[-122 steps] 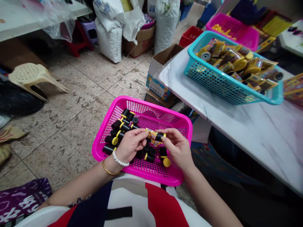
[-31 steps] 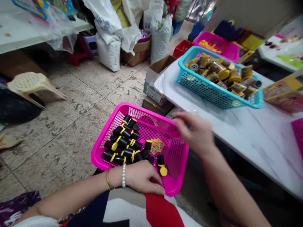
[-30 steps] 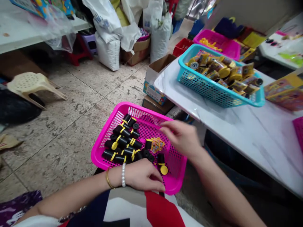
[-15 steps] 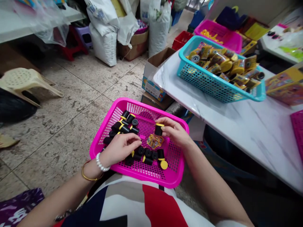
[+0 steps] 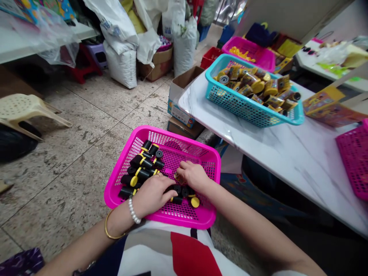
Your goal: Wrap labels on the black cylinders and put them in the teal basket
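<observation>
The left hand (image 5: 152, 194) lies over black yellow-banded tubes (image 5: 140, 165) in a pink basket (image 5: 172, 134), fingers loosely curled. The right hand (image 5: 193, 176) presses its fingers down at a small foil packet (image 5: 178, 178), grip unclear.

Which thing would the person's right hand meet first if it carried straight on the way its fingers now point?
Probably the small printed packet just ahead of the fingertips of the right hand, though depth is hard to judge from this view.

The floor (image 5: 86, 161) had big, dirty tiles. A plastic stool (image 5: 25, 109) sat on the left, and white sacks (image 5: 120, 65) stood at the back.
</observation>
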A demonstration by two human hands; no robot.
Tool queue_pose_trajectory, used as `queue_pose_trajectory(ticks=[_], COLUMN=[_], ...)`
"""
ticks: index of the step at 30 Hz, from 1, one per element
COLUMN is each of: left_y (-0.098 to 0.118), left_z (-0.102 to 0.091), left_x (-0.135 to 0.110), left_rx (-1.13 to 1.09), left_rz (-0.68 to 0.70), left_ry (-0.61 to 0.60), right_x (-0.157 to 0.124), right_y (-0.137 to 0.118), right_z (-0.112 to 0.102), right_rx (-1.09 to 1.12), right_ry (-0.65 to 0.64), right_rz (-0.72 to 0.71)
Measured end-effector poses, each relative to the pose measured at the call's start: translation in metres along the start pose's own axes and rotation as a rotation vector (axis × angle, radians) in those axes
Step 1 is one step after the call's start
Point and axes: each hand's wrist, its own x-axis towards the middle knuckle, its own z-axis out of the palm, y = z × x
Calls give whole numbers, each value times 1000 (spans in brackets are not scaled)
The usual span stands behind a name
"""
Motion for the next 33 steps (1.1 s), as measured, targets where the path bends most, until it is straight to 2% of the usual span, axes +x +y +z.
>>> queue_pose_trajectory(ticks=[3, 7, 12, 15, 17, 20, 22, 27, 33], left_y=[-1, 0, 3, 5, 5, 6, 8, 17, 24], left_z=[-7, -13, -12, -12, -13, -12, -11, -14, -16], left_x=[-2, 1, 12, 16, 17, 19, 19, 11, 7], left_rx=[-183, -441, -670, -800, -838, -813, -815, -806, -731], left_rz=[-136, -345, -296, -312, -346, -354, -352, -362, -372], left_ry=[164, 301, 339, 367, 396, 410, 445, 627, 637], right_x=[-4, -17, -22, -19, -17, -15, -13, -11, -13], right_y=[5, 0, -17, -23, -25, -33, -38, -45, -43], right_z=[-6, -24, -46, -49, -45, -36, -31, -28, -27], right_rx=[77, 330, 668, 1012, 1268, 1492, 1520, 1439, 1363], right_ry=[62, 267, 468, 595, 526, 323, 341, 517, 551], right_rz=[74, 131, 76, 280, 405, 407, 407, 463, 423])
